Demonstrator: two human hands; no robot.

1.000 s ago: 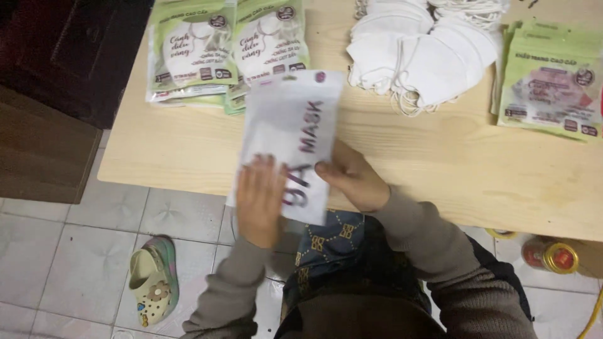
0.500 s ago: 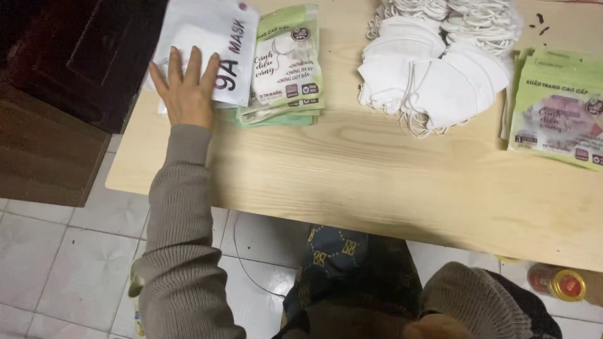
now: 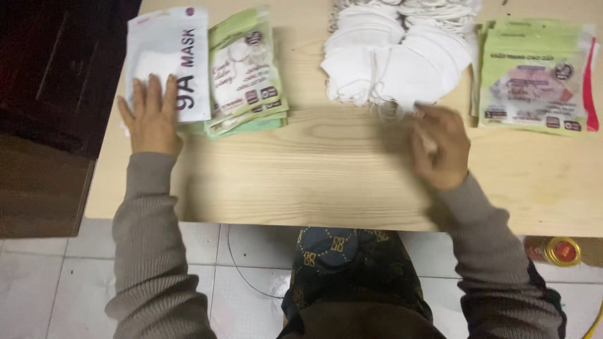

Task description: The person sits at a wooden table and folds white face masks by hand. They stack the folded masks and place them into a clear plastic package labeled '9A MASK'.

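**Left hand flat on the white pouch, right hand at the loose masks**

Your left hand [image 3: 151, 119] lies at the left of the frame, fingers spread flat on the lower edge of the white mask pouch [image 3: 168, 63], gripping nothing. Your right hand [image 3: 440, 145], right of centre, is blurred with fingers curled; whether they pinch anything is unclear. Just above its fingertips lies the pile of white masks [image 3: 396, 56], top centre.
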